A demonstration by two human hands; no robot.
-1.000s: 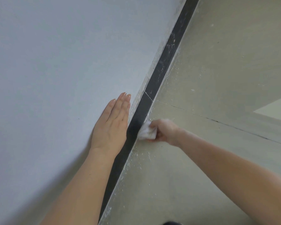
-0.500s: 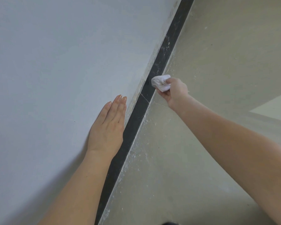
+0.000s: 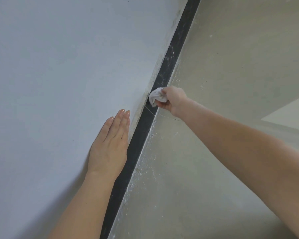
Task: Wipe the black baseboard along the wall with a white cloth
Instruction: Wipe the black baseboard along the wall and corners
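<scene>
Black baseboard [image 3: 141, 135] runs diagonally from bottom center to the top right, dusty white specks higher up. The bunched white cloth [image 3: 155, 97] sits on it mid-frame, gripped in the curled right hand [image 3: 173, 100]. Left hand [image 3: 110, 144] lies flat, fingers together, on the grey wall [image 3: 59, 75]. Speckled floor [image 3: 214, 66] to the right.

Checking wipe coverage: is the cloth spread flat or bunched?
Bunched: the white cloth is a crumpled wad gripped by the right hand against the black baseboard.
</scene>
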